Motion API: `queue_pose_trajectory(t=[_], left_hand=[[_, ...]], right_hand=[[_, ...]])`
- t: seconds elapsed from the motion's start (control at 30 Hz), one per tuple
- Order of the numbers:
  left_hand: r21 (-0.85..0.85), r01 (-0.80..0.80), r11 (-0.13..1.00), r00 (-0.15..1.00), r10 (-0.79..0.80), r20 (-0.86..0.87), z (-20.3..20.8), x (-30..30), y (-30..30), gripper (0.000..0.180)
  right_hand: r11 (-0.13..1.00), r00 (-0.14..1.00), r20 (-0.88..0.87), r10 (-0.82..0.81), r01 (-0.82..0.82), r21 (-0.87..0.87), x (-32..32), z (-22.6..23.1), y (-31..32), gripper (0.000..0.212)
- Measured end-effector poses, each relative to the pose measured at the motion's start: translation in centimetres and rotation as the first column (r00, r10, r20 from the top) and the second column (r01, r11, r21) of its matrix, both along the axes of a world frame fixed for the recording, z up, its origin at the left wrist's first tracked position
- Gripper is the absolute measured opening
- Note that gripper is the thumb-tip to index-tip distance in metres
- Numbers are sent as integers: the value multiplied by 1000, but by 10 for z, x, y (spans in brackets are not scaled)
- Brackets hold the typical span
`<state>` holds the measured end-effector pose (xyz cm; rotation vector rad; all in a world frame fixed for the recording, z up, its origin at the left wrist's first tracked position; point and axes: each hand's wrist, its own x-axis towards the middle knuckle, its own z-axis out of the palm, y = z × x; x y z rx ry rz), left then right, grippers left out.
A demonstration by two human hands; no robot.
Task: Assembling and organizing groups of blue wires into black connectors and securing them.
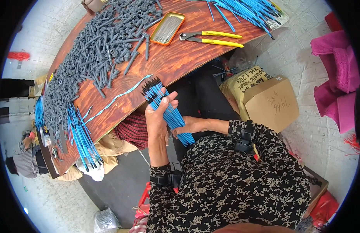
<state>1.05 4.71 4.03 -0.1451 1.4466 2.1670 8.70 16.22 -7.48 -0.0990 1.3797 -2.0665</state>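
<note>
A bundle of thin blue rods (pixel 174 118) with black tips slants over my lap, just off the table's near edge. My left hand (pixel 158 110) grips its upper part, with the thumb across the rods and the fingertips pointing up beside the black ends. Lower down, my right hand (pixel 189 125) is wrapped round the same bundle. On the table beside the tips lies a twisted blue and white cord (pixel 116 99). A large heap of dark grey plastic fittings (pixel 98 46) spreads over the table beyond my left hand.
The wooden table (pixel 195 58) also holds yellow-handled pincers (pixel 211 38), a shallow yellow tin (pixel 167 29) of thin metal pins, and more blue rods (pixel 246 13). Another rod bunch (pixel 81 136) overhangs the left edge. A cardboard box (pixel 271 103) stands at my right. Another person (pixel 26 161) is far left.
</note>
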Motion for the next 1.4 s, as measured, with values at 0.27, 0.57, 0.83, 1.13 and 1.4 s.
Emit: queue_pose_trajectory(t=[0.27, 0.57, 0.83, 1.13, 1.4], left_hand=[[20, -8, 1000, 1000, 9, -19, -8, -3, -3, 43], [20, -17, 1000, 1000, 17, -4, -7, -3, -6, 43], [26, -8, 1000, 1000, 9, -7, -6, -2, -3, 41], [13, -16, 1000, 1000, 17, -13, -6, -2, -5, 30], [-11, -6, 1000, 1000, 6, -15, -4, -3, -6, 28]], right_hand=[[990, 984, -156, 81, -62, 125, 2, 19, 18, 53], [652, 741, -663, 107, 451, 609, -15, 75, 73, 45], [656, 510, -836, -204, 705, 271, -81, 138, 70, 17], [623, 685, -728, 33, 555, 551, -115, 163, 46, 31], [675, 809, -585, -55, 462, 575, -121, 154, 37, 30]])
